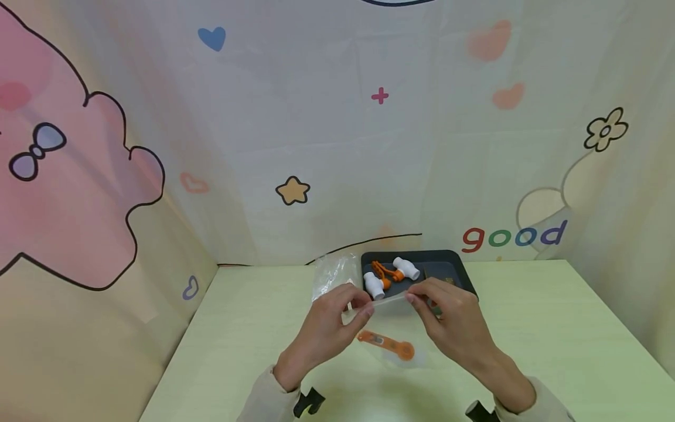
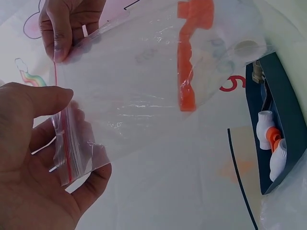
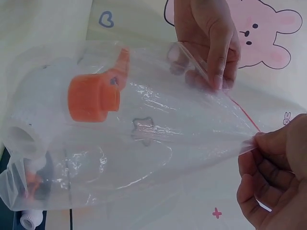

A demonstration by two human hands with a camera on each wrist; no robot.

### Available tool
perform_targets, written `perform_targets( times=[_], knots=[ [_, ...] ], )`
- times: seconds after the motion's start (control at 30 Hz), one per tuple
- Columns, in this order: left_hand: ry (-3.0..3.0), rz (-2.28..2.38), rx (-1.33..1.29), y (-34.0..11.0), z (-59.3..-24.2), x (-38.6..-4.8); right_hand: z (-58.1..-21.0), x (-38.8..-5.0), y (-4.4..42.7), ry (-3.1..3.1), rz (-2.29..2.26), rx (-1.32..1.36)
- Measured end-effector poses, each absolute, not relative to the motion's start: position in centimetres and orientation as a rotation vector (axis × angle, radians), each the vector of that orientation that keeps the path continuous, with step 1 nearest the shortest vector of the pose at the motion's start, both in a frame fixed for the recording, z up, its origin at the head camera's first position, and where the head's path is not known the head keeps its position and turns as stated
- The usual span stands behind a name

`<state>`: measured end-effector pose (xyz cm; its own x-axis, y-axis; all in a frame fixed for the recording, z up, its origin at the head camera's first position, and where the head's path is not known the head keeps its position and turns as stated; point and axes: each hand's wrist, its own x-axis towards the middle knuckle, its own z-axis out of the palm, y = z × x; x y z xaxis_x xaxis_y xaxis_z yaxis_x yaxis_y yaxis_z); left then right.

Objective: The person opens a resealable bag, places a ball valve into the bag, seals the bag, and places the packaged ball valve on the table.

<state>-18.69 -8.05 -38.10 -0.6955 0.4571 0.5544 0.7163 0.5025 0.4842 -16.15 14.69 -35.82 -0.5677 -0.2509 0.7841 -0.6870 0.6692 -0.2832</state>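
I've got the left hand (image 1: 337,321) and right hand (image 1: 457,321) pinching one zip bag (image 2: 129,81) by its mouth, near side of the tray (image 1: 411,255), one orange-handled valve (image 1: 405,350) inside. Tray holds two white valves (image 1: 407,269); one more plastic bag (image 1: 332,274) left of it, roomy counter (image 1: 554,328) past its right edge.

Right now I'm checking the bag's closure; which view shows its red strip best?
The left wrist view: the red strip shows above and below the thumb of the left hand, along the edge of the bag. The right wrist view shows a shorter stretch beside the right hand; the head view shows none clearly.
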Motion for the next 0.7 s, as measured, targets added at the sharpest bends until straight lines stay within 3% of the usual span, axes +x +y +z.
perform_targets(
  times=[0.7],
  knots=[
    [-2.378, -1.032, -1.004, -8.81, -38.87, -18.96, -35.93, -16.16, 14.9, -2.142, 0.778, 0.703]
  ],
)
